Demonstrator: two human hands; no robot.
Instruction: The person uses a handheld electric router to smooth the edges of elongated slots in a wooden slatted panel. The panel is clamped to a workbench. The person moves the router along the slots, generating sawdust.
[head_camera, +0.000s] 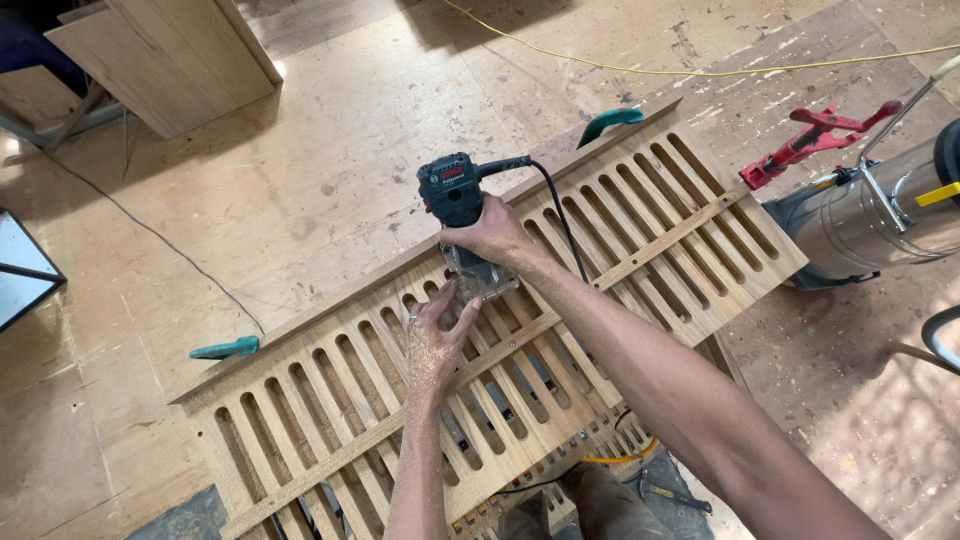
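A long wooden panel (640, 215) with two rows of slots lies slantwise across the middle of the view. On it stands a small dark green trim router (455, 190) with a black cord. My right hand (492, 238) is shut around the router's body. My left hand (436, 335), dusted with sawdust, rests flat on the panel just below the router's clear base, fingers spread and touching the slats.
Two teal clamps (225, 348) (608, 122) hold the panel's far edge. A metal shop vacuum (870, 215) and a red clamp (815, 135) sit at the right. A yellow cord (640, 70) crosses the plywood floor. Wooden boards (170, 55) lean at the top left.
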